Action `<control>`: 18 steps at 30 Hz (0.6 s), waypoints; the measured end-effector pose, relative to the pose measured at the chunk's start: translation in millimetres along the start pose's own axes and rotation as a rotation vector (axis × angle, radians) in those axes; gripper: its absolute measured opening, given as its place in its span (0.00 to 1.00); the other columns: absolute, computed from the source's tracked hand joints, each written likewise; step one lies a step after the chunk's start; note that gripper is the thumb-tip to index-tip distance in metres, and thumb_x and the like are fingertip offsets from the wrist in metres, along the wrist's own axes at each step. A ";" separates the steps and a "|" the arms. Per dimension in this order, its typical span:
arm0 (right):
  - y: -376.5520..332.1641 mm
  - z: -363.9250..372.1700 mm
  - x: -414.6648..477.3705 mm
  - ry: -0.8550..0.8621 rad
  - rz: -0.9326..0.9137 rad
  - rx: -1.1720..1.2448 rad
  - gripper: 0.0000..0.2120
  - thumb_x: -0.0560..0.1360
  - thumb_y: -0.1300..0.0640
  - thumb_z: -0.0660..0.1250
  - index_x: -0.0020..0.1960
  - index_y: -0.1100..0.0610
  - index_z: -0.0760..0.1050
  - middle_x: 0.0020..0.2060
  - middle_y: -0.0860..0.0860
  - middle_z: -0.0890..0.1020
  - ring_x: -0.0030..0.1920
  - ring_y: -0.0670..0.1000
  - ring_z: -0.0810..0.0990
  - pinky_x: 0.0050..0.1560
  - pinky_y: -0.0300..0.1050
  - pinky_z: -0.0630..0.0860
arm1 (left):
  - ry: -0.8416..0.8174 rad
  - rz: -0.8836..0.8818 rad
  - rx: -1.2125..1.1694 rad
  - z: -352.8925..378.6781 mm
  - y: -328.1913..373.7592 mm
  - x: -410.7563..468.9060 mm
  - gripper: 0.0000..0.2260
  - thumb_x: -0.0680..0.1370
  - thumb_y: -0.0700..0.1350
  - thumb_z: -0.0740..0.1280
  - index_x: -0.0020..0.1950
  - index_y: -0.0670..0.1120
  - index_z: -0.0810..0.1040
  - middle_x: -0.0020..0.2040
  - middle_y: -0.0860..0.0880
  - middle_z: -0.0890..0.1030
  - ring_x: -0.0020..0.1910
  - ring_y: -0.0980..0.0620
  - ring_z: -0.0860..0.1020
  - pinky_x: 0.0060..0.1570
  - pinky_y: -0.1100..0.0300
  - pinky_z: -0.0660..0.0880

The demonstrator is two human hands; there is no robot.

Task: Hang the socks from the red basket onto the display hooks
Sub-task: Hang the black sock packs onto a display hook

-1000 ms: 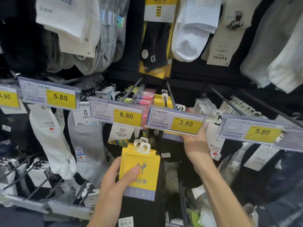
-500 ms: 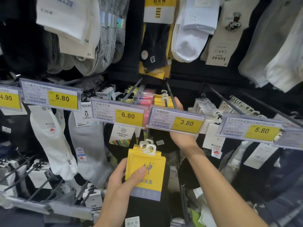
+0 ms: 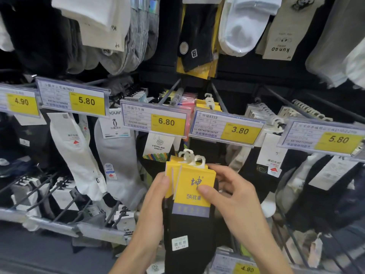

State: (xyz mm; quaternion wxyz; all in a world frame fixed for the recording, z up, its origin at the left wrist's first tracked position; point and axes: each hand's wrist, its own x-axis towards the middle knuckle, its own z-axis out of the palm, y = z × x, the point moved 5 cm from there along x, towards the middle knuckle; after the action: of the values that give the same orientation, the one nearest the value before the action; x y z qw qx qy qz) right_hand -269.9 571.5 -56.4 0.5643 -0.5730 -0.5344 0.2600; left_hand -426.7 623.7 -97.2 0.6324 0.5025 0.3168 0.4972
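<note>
Down from the yellow 3.80 price tag point(image 3: 227, 129), the right hand point(image 3: 237, 196) now pinches the front yellow-carded black sock pack point(image 3: 187, 177) between thumb and fingers point(image 3: 223, 172); the left hand point(image 3: 155, 198) grips the bundle point(image 3: 170, 171) below that tag. Light, floppy; take the stiff card point(image 3: 189, 203)

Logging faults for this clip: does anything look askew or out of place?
Only the held stack: the yellow-carded black sock packs, gripped by left hand and right hand, are fanned apart, white plastic hooks misaligned.
</note>
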 end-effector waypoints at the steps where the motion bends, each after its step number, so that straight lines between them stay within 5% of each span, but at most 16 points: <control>1: 1.6 -2.3 0.5 -0.003 0.000 0.011 0.20 0.69 0.52 0.78 0.57 0.37 0.79 0.49 0.45 0.85 0.51 0.49 0.83 0.54 0.55 0.81 | -0.020 -0.008 0.014 0.9 -0.7 0.0 0.17 0.76 0.62 0.64 0.56 0.55 0.82 0.54 0.47 0.86 0.53 0.48 0.84 0.51 0.53 0.78; 6: 5.0 -5.6 -0.6 -0.041 -0.006 0.011 0.21 0.63 0.39 0.75 0.55 0.34 0.77 0.51 0.43 0.84 0.52 0.47 0.83 0.53 0.52 0.81 | -0.041 0.026 -0.001 6.8 4.0 -2.3 0.10 0.76 0.57 0.67 0.53 0.55 0.82 0.50 0.48 0.87 0.45 0.53 0.86 0.39 0.65 0.79; 13: 5.3 -6.8 -0.9 -0.101 -0.006 0.108 0.18 0.62 0.42 0.77 0.50 0.39 0.77 0.49 0.46 0.85 0.49 0.46 0.85 0.45 0.39 0.81 | -0.010 0.062 -0.036 4.8 4.2 0.4 0.13 0.71 0.58 0.69 0.50 0.54 0.82 0.48 0.42 0.86 0.43 0.48 0.85 0.39 0.58 0.82; 18: 3.5 -6.7 -1.6 -0.120 -0.015 0.126 0.16 0.63 0.44 0.78 0.47 0.41 0.77 0.47 0.47 0.86 0.47 0.47 0.85 0.44 0.38 0.80 | -0.023 0.055 -0.036 5.2 5.0 -0.4 0.13 0.70 0.58 0.69 0.50 0.53 0.82 0.48 0.43 0.86 0.43 0.49 0.85 0.39 0.59 0.82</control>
State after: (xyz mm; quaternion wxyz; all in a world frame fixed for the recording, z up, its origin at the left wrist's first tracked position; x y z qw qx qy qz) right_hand -263.2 568.4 -58.6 0.5683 -0.5157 -0.5540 0.3227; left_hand -423.7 621.7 -91.0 0.6309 0.5053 0.2868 0.5143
